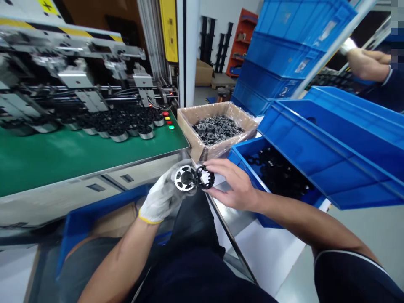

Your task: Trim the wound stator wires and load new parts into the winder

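Observation:
My left hand point(162, 195), in a white knit glove with a yellow cuff, is closed around a slotted metal stator core point(178, 180). Its round face is turned up toward me. Bare fingers of my right hand point(236, 186) pinch a black plastic ring point(212, 178) with notches on its inside. Both parts are side by side at about the same height, their edges meeting or overlapping; whether they touch cannot be made out. The two hands are above my lap, in front of the table's edge.
On the green bench point(158, 149), several stator cores with black tops stand before a machine point(75, 78). A cardboard box point(197, 147) holds metal cores. Black parts fill a blue bin point(249, 149), partly under another blue crate point(303, 139). A co-worker's hands point(366, 63) show at upper right.

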`<state>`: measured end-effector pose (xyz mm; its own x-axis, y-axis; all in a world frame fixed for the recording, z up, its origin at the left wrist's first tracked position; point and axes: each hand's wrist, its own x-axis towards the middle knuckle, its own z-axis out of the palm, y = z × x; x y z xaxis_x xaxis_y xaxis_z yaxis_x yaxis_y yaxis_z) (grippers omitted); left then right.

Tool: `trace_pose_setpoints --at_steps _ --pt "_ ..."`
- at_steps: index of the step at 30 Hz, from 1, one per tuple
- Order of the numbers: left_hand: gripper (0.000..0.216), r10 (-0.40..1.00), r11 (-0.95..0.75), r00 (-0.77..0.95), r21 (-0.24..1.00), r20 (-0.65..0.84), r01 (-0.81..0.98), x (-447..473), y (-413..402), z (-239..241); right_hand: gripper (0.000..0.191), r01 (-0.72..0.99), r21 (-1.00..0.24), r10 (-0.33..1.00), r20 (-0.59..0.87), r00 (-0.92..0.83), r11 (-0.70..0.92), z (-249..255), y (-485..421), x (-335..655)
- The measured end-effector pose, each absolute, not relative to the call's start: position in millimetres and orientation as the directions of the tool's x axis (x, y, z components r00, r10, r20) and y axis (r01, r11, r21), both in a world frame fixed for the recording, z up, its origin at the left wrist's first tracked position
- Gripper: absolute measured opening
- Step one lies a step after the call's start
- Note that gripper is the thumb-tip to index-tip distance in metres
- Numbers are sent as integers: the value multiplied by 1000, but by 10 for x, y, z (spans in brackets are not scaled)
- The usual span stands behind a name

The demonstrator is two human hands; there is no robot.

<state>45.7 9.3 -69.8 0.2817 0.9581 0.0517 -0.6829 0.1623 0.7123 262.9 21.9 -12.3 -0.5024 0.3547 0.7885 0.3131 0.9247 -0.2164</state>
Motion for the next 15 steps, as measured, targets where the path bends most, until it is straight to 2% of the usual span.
trace_pose_setpoints --at_steps 6,9,15 --pt "70 989 25 136 864 51 -503 466 164 -618 57 355 -246 398 791 -463 902 -74 233 2681" --pt "79 996 -19 70 877 59 -480 451 213 -587 62 341 -271 414 774 -479 900 -73 223 2684" --pt "70 973 103 228 802 42 -588 617 141 -567 52 294 -297 408 781 -473 909 -111 227 2632"
